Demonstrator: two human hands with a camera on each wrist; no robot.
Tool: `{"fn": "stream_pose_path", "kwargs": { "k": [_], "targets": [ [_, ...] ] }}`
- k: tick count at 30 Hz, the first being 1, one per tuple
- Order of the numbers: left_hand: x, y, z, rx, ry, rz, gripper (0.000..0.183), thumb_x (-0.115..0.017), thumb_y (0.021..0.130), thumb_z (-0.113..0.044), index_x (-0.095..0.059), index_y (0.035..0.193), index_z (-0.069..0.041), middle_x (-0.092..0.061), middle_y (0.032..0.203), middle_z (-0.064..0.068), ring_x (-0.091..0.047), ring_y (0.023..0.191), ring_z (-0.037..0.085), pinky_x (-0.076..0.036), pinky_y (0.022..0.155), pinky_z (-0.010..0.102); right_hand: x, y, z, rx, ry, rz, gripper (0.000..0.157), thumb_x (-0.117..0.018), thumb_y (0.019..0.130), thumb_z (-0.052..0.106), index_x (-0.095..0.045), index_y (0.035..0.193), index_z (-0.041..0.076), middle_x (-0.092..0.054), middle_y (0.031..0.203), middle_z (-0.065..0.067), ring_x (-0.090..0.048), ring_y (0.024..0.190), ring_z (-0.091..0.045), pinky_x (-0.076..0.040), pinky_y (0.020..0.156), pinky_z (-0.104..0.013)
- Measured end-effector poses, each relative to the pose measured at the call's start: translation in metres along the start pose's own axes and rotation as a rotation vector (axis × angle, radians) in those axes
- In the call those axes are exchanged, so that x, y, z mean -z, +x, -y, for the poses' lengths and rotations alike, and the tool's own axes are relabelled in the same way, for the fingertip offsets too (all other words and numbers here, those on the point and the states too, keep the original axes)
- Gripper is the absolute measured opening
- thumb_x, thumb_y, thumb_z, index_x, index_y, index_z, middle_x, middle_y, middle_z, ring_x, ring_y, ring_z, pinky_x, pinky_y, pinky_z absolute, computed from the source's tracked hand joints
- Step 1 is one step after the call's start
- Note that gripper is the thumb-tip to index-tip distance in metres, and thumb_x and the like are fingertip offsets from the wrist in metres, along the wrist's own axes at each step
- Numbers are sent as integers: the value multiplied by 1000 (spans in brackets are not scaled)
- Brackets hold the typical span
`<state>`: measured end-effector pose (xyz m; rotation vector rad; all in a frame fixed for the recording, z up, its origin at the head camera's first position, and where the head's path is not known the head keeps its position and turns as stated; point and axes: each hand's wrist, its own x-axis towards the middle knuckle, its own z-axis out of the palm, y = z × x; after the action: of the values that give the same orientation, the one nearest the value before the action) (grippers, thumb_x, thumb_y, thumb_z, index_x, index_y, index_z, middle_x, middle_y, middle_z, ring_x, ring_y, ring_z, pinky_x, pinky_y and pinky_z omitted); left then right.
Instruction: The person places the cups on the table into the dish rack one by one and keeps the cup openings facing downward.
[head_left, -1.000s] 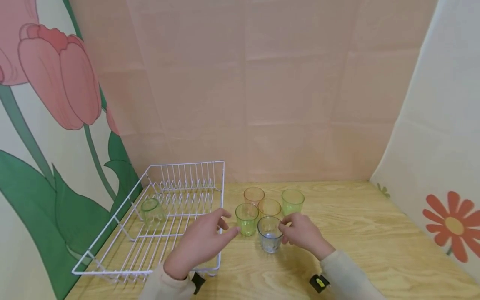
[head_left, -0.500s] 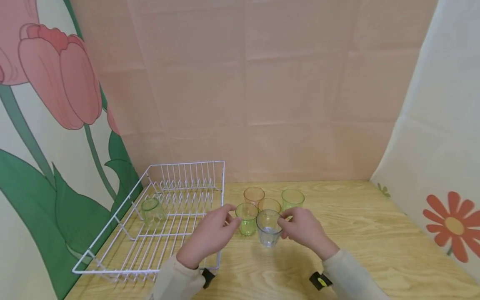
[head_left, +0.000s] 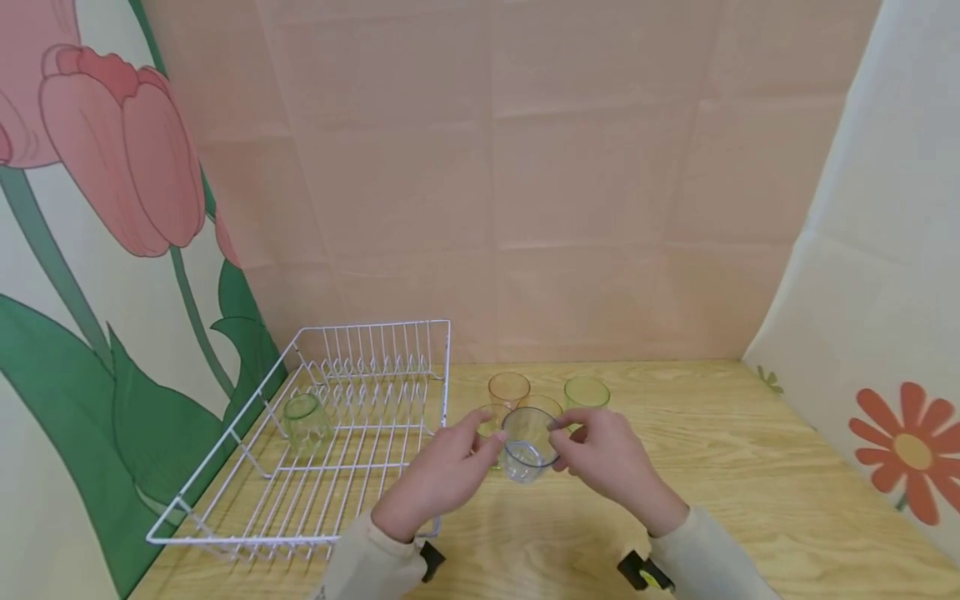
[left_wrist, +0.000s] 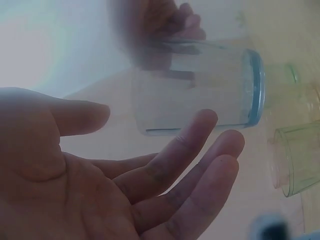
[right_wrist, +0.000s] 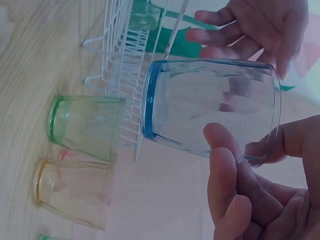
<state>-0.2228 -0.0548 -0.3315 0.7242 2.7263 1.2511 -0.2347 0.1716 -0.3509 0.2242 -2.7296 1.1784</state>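
My right hand (head_left: 607, 462) pinches a clear glass tumbler (head_left: 523, 471) at the right side of its rim, thumb and fingers gripping the wall. In the right wrist view the tumbler's thick bluish base (right_wrist: 150, 102) is held above the table. Seen from the head, its mouth leans toward me. My left hand (head_left: 446, 475) is to the left of the tumbler with fingers spread and loosely bent; in the left wrist view a gap shows between its thumb and the glass. A green glass (right_wrist: 87, 125) stands behind, partly hidden by the left hand and the tumbler.
Beyond stand a pink-orange glass (head_left: 509, 389), an amber glass (head_left: 543, 405) and another green glass (head_left: 587, 392). A white wire dish rack (head_left: 360, 470) occupies the left of the wooden table, with an upturned green glass (head_left: 307, 429) inside. A peach backdrop (head_left: 585, 183) rises behind.
The right hand has raised the clear tumbler off the table, drawn it slightly left and tilted its mouth toward me. The left hand has moved right, closer to it.
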Motion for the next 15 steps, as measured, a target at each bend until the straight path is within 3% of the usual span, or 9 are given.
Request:
{"fn": "stream_pose_path", "kwargs": {
  "k": [4,10,15],
  "targets": [
    [-2,0,-1,-9,9,1,57,-39,106,-47,-44,148,-8,-74,102,4,-68,89,14,-54,73,35,1,-4,7,9,-10,-3,24,-59,89,14,-73,107,6,-68,62,5,-64,55,-12,-48,46,-30],
    [-5,-2,-2,-26,50,-8,49,-44,106,-39,-50,143,-7,-73,96,2,-63,75,8,-51,63,29,1,-7,10,33,-6,4,22,-61,90,15,-72,107,6,-68,63,4,-63,54,-12,-46,44,-30],
    [-5,-4,-2,-31,44,-18,45,-49,105,-32,-51,140,-4,-70,89,-2,-59,70,7,-50,60,28,2,-5,9,67,58,25,25,-61,99,26,-71,108,5,-69,65,2,-64,55,-13,-51,49,-29]
  ]
}}
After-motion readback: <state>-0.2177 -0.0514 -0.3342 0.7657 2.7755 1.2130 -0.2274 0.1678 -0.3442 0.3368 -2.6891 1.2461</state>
